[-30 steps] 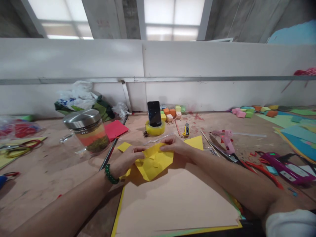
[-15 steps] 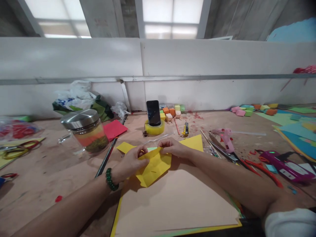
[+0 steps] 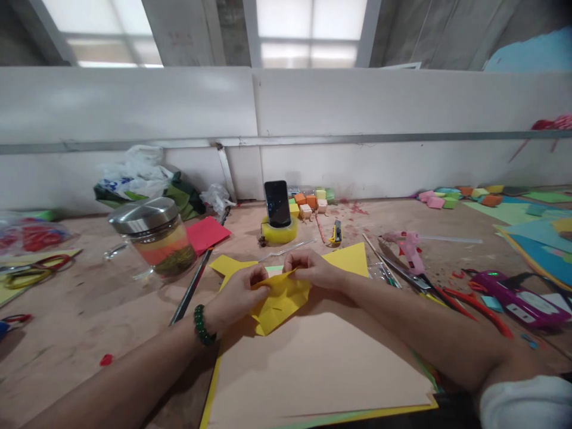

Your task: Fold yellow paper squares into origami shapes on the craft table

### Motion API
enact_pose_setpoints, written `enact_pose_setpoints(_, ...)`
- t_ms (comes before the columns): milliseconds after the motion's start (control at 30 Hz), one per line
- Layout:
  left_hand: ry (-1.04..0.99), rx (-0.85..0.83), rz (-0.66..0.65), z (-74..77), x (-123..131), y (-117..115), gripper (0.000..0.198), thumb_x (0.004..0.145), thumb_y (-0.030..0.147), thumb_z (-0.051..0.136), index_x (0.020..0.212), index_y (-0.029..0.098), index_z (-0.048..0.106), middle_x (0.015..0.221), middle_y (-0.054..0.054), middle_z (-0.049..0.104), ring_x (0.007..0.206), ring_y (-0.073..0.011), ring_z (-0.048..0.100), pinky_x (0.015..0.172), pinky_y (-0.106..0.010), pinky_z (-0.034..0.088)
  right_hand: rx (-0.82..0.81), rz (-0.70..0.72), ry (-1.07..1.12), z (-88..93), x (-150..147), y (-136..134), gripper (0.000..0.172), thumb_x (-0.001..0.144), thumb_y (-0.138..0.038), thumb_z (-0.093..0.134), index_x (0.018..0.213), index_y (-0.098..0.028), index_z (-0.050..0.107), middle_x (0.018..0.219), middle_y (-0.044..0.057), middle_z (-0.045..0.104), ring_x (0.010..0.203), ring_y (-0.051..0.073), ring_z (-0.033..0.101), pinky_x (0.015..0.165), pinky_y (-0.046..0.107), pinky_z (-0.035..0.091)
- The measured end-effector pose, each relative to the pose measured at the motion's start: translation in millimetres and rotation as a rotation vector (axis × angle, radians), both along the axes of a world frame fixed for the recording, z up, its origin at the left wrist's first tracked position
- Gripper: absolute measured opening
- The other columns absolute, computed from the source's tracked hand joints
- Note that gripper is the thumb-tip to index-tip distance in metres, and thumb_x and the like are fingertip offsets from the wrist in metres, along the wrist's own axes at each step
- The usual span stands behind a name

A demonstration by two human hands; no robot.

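A creased piece of yellow paper [image 3: 280, 305] is held up between both hands, above a stack of large paper sheets [image 3: 322, 369] with a pale peach one on top. My left hand [image 3: 239, 296], wearing a green bead bracelet at the wrist, pinches the paper's upper left edge between thumb and fingers. On the upper right edge, my right hand [image 3: 310, 268] pinches it too. Behind the hands, more yellow paper [image 3: 347, 260] lies on the stack. The fingertips partly cover the paper's top edge.
A lidded glass teapot [image 3: 156, 238] stands at left, near red paper [image 3: 208, 234]. Ahead, a phone [image 3: 277, 204] leans upright on a tape roll [image 3: 279, 231], with small paper cubes [image 3: 306, 211] behind. At right lie a box cutter [image 3: 336, 232], pink glue gun [image 3: 409, 250] and red-handled pliers [image 3: 480, 307].
The yellow paper's top edge has folded over and its lower corner has risen slightly. Both hands keep their pinch and have shifted only a little.
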State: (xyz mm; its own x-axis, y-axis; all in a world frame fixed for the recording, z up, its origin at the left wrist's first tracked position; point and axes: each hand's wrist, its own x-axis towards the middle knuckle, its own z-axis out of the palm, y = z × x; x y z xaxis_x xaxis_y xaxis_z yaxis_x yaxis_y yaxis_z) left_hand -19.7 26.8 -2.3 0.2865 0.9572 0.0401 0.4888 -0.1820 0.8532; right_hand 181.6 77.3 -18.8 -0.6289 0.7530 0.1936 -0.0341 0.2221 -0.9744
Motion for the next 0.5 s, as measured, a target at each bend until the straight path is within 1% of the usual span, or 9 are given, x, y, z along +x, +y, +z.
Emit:
enact_pose_setpoints(67,-0.006,0.02,-0.003,-2.0,0,0,0.01,0.06,0.027,0.053,0.064,0.02,0.049,0.064,0.002,0.053,0.06,-0.0136,0.049,0.051,-0.023,0.038,0.152,-0.018,-0.001,-2.7,-1,-1,0.008,0.062,-0.013,0.057,0.068,-0.016,0.061,0.074,0.0,0.06,0.07,0.013,0.055,0.063,0.023,0.043)
enact_pose_setpoints(167,-0.053,0.031,-0.019,-4.5,1,0,0.008,0.059,0.024,0.053,0.065,0.019,0.05,0.063,0.002,0.053,0.058,-0.0132,0.049,0.051,-0.023,0.039,0.394,-0.073,0.005,-6.3,-4,-6,0.012,0.064,-0.009,0.054,0.065,-0.017,0.064,0.081,0.003,0.062,0.079,0.015,0.059,0.073,0.028,0.047)
enact_pose_setpoints(367,-0.122,0.056,-0.007,-7.6,2,-1,0.008,0.057,0.021,0.053,0.065,0.018,0.051,0.061,0.003,0.052,0.057,-0.0115,0.047,0.051,-0.022,0.039,0.677,-0.165,0.008,-6.3,-12,-19,0.022,0.066,-0.001,0.05,0.066,-0.018,0.064,0.087,0.004,0.063,0.079,0.014,0.061,0.074,0.027,0.05)
enact_pose_setpoints(500,-0.152,0.058,-0.008,-4.6,3,-4,0.009,0.06,0.024,0.055,0.064,0.018,0.05,0.062,0.002,0.053,0.058,-0.0117,0.047,0.051,-0.022,0.039,0.836,-0.237,0.026,-3.5,-13,-24,0.022,0.063,0.001,0.048,0.067,-0.019,0.057,0.086,0.004,0.062,0.077,0.014,0.061,0.071,0.025,0.051)
